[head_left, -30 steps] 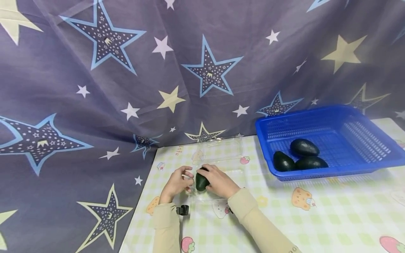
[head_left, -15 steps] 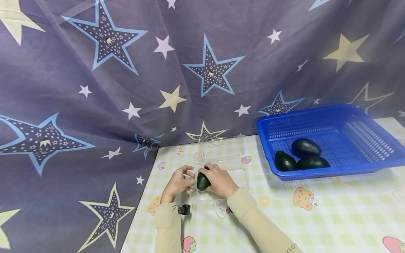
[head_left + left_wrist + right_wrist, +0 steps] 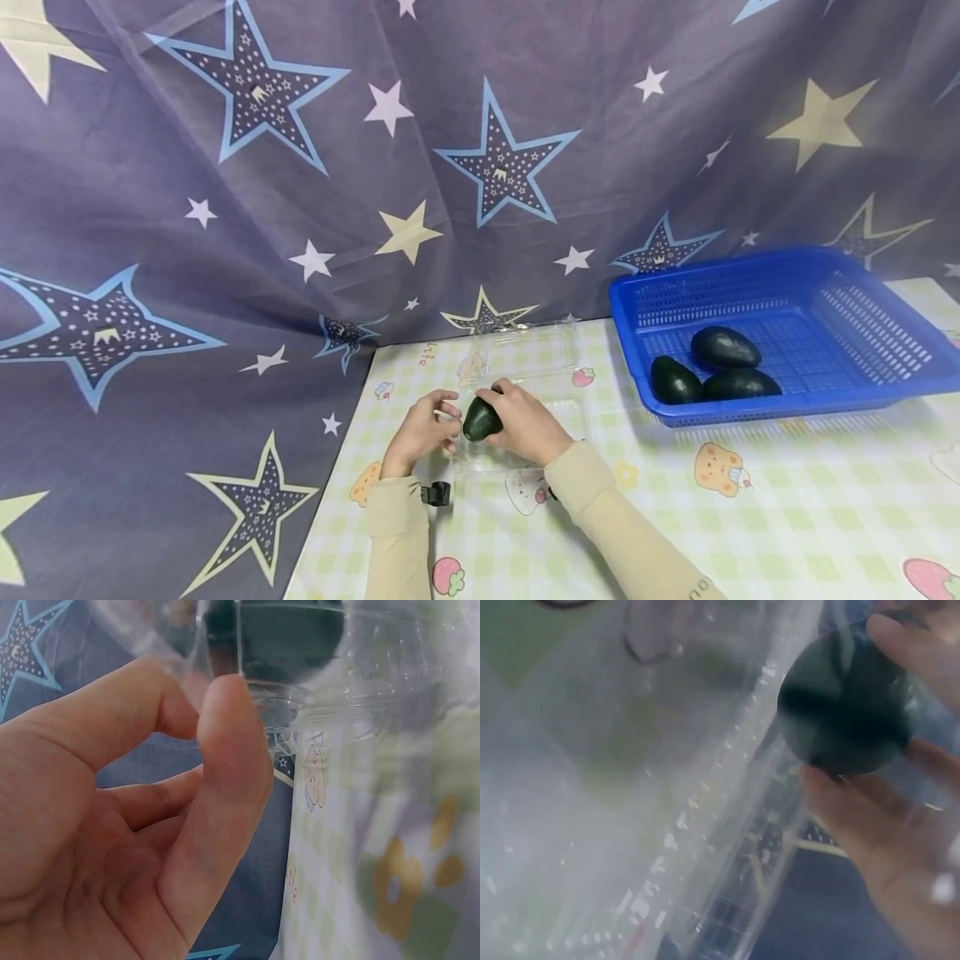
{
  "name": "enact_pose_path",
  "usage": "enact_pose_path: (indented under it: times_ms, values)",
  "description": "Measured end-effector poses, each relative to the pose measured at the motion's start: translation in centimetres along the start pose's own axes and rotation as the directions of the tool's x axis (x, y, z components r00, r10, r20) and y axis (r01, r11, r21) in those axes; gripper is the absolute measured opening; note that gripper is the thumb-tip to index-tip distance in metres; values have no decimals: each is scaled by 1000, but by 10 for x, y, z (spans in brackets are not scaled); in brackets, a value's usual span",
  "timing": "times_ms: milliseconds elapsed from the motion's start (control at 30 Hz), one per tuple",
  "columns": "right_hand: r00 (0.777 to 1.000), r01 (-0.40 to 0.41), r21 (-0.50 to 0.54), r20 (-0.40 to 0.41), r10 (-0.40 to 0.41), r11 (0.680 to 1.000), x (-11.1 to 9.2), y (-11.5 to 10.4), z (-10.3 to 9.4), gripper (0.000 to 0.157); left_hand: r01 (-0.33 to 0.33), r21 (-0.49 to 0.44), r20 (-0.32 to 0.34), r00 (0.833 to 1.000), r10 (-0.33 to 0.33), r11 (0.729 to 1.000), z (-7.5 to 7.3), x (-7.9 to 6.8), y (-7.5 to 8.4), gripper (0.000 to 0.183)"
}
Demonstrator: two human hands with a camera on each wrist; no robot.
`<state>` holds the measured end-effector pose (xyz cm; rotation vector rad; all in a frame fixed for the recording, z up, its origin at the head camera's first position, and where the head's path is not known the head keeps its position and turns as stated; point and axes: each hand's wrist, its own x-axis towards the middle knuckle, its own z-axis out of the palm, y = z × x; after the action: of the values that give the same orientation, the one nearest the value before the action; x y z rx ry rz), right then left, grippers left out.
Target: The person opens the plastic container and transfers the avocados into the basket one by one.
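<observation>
A dark green avocado [image 3: 480, 419] is in my right hand [image 3: 528, 423], whose fingers and thumb grip it from the right, over the left part of a clear plastic container [image 3: 567, 414]. At the container's left side is my left hand [image 3: 422, 435], with its fingers curled. In the left wrist view, the left fingertips [image 3: 227, 694] meet the clear wall, thumb and finger pinching its edge, and the avocado shows dark through the plastic. Blurred in the right wrist view, the avocado [image 3: 847, 705] sits between the right thumb and fingers. The container's hinged lid [image 3: 528, 350] lies open behind.
A blue perforated basket [image 3: 840, 333] stands at the right, holding three avocados [image 3: 725, 348] in its near left part. A star-patterned curtain [image 3: 315, 208] hangs behind and to the left of the table. The checked tablecloth [image 3: 750, 533] reaches under everything.
The avocado in my right hand has tilted, its lower end turning left and rising slightly. The right hand has rolled with it. My left hand stays nearly where it was.
</observation>
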<state>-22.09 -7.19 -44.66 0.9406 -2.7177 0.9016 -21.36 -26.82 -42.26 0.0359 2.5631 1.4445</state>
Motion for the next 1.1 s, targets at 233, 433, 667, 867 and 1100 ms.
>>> enact_pose_path:
  times_ms: [233,433,667,867,1100]
  values:
    - [999,19,22,-46,-18,1000,-3,2,-16,66,-19,-6,-9,1000,19,1000,1,3,-6,59]
    - [995,11,34,-103,-7,999,-6,3,-28,66,-19,28,-27,999,20,999,3,12,-19,60]
    - [987,-14,49,-161,22,999,-15,5,-43,66,-10,35,-15,1000,10,999,1,13,-19,59]
    - [981,-48,56,-187,58,997,-20,9,-60,67,-17,42,-4,1000,18,999,0,14,-20,57]
    - [965,-62,37,-253,69,997,-29,15,-81,68,-15,58,-10,1000,15,998,1,13,-20,56]
